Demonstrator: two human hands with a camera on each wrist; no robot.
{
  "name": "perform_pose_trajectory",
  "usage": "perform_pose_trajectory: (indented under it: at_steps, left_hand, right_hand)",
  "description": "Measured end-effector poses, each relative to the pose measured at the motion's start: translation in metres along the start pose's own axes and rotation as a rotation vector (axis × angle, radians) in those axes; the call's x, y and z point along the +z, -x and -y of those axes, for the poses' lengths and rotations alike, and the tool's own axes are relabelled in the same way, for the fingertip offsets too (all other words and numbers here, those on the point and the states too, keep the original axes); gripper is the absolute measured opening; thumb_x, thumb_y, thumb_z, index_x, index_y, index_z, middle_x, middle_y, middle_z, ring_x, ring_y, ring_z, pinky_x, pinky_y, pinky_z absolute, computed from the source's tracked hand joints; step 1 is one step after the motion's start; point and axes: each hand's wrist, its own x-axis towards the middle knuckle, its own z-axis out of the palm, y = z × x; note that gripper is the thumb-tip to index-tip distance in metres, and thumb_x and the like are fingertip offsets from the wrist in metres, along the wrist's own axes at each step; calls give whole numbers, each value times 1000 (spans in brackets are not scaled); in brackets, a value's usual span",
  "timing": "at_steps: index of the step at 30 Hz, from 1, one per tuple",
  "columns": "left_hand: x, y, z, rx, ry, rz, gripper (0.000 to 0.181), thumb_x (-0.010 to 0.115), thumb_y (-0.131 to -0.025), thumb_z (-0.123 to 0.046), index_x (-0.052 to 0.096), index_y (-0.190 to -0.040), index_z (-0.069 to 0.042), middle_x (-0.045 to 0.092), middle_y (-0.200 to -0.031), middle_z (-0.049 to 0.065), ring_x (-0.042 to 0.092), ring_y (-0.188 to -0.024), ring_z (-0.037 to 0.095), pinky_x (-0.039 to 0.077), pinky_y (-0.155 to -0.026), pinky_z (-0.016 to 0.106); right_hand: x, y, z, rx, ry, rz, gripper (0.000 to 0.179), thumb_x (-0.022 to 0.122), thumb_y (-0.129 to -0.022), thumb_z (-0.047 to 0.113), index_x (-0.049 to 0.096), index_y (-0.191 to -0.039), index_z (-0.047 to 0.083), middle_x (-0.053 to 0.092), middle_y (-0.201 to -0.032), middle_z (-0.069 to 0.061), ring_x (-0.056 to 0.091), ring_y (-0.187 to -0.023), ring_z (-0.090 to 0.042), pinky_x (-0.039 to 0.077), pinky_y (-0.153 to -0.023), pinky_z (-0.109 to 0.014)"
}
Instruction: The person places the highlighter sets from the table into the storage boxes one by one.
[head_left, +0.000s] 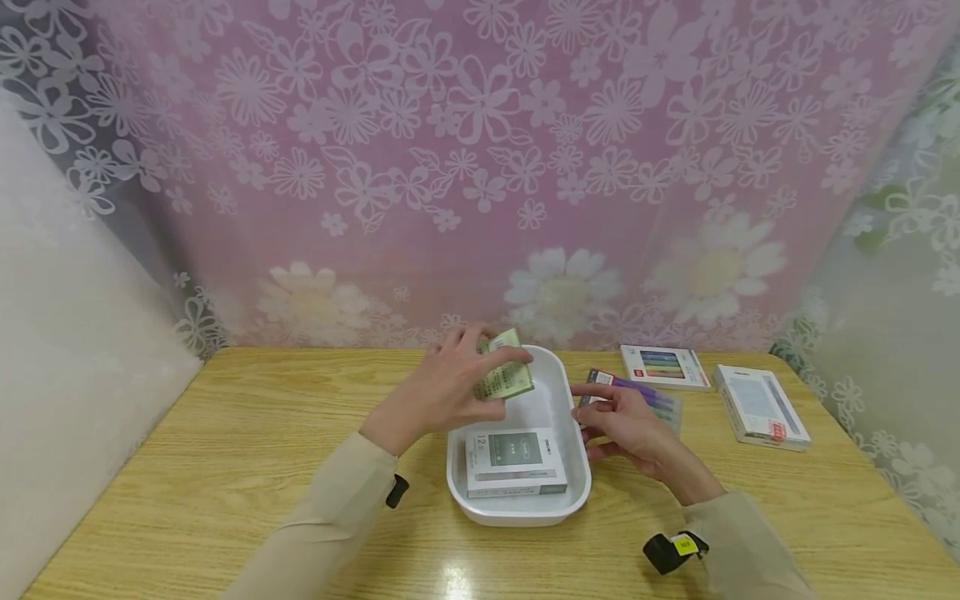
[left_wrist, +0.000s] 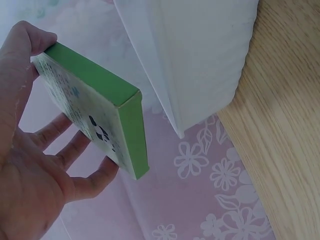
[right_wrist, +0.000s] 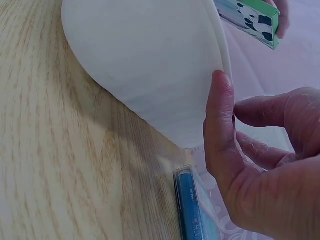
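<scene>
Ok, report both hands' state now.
Left hand: holding the flat green-edged panda-print box.
Right hand: at the rim of the white oblong bin; grip cannot be told.

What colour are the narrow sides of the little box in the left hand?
Green; the little box shows its narrow sides best in the left wrist view.

Number "12" on white box (head_left: 517,463) in tray (head_left: 517,518); lettering on green-edged box (head_left: 507,382) too small to read.

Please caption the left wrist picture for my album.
Left fingers hold a green-edged printed box near a white tray, with floral backdrop behind.
</scene>
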Motion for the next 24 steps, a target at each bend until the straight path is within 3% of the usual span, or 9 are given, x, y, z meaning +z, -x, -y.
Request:
perform_pose_trajectory:
  at_steps: [13, 24]
  left_hand:
    - [13, -12, -5, 37, 53, 10, 61, 75, -88, -35, 49, -143, -45, 40, -153, 9, 44, -136, 32, 47, -98, 67]
    - [31, -14, -1, 58, 109, 33, 62, 78, -88, -30, 52, -143, -39, 37, -156, 13, 44, -135, 35, 48, -103, 61]
  right_hand:
    - [0, 2, 1, 8, -8, 9, 55, 61, -101, 15, 43, -152, 3, 69, -94, -3, 69, -81, -17, 63, -66, -32]
    - [1, 5, 1, 3, -14, 10, 55, 59, -102, 15, 42, -152, 2, 67, -94, -3, 69, -79, -15, 63, -64, -29]
